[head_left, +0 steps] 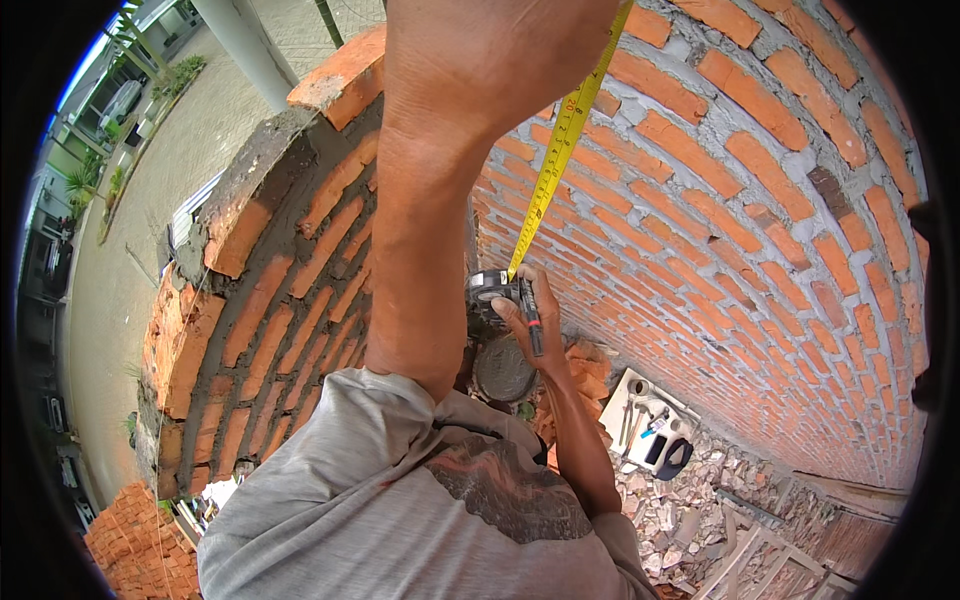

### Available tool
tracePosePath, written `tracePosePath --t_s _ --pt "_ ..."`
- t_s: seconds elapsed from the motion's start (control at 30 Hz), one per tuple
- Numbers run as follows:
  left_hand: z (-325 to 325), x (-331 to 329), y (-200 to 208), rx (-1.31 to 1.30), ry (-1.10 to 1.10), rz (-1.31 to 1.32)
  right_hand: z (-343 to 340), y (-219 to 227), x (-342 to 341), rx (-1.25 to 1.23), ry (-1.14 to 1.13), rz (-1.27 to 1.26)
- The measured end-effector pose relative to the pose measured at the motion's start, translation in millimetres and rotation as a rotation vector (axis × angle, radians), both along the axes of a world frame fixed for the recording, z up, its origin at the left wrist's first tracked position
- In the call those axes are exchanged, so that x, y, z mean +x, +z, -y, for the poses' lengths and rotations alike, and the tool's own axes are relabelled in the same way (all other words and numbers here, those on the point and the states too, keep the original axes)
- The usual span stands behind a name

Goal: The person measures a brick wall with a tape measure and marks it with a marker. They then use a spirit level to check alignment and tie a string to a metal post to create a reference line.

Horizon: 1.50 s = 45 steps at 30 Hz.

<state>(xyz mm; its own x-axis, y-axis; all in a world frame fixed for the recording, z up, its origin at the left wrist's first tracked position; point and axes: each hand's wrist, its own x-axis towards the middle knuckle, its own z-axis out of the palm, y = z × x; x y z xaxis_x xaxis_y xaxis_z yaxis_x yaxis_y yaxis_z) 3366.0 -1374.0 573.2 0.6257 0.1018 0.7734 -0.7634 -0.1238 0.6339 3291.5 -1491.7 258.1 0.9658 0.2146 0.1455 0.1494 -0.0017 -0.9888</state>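
Note:
My right hand (pixel 543 305) holds a black and grey tape measure (pixel 487 288) low between the brick walls. A dark marker-like stick with a red band (pixel 533 322) is in the same hand, pointing down. From the case the yellow blade (pixel 550 165) runs up and slightly right, out past the top edge, in front of the right brick wall (pixel 700 185). My left hand (pixel 500 55) is raised high and close to the view, beside the upper blade. Its fingers are cut off by the top edge, so their grip is hidden.
A lower brick wall (pixel 265 300) with wet grey mortar curves along the left. Below stand a round bucket of mortar (pixel 504 368) and a white tray (pixel 612 412) with tools. Broken rubble (pixel 680 520) and wooden boards (pixel 765 570) lie lower right; stacked bricks (pixel 140 545) lower left.

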Motion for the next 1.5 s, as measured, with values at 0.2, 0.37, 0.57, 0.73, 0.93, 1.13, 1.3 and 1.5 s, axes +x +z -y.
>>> tracePosePath --t_s 0.2,0.37,0.57,0.73,0.93,1.13,1.3,1.5 --pt "-1.5 14.2 -24.5 -0.146 -0.074 -0.257 46.0 -38.1 -43.9 -0.083 -0.131 -0.108" --pt "-25.9 36.5 -97.0 -0.15 -0.145 -0.359 102.5 -55.9 -88.7 0.138 -0.074 -0.338" --pt "-25.1 19.3 -244.6 -0.341 -0.685 -0.793 142.5 -68.6 -116.7 0.021 -0.069 -0.44" --pt "17.5 -71.8 -362.4 -0.101 -0.519 -1.467 151.6 -91.8 -135.0 -0.206 -0.225 -0.567" --pt "43.0 -165.4 -437.1 -0.174 -0.927 -1.935 150.9 -139.1 -156.1 -0.106 -0.186 -0.531" --pt "58.2 -178.3 -437.0 -0.137 -0.636 -1.799 125.9 -168.0 -161.3 -0.124 -0.35 -0.454" --pt "62.4 -196.9 -430.4 0.058 -0.212 -1.551 116.9 -158.0 -153.0 -0.135 -0.231 -0.505" --pt "35.3 -161.0 -397.8 -0.248 -0.263 -1.534 121.0 -146.7 -113.5 -0.647 -0.476 -0.152"
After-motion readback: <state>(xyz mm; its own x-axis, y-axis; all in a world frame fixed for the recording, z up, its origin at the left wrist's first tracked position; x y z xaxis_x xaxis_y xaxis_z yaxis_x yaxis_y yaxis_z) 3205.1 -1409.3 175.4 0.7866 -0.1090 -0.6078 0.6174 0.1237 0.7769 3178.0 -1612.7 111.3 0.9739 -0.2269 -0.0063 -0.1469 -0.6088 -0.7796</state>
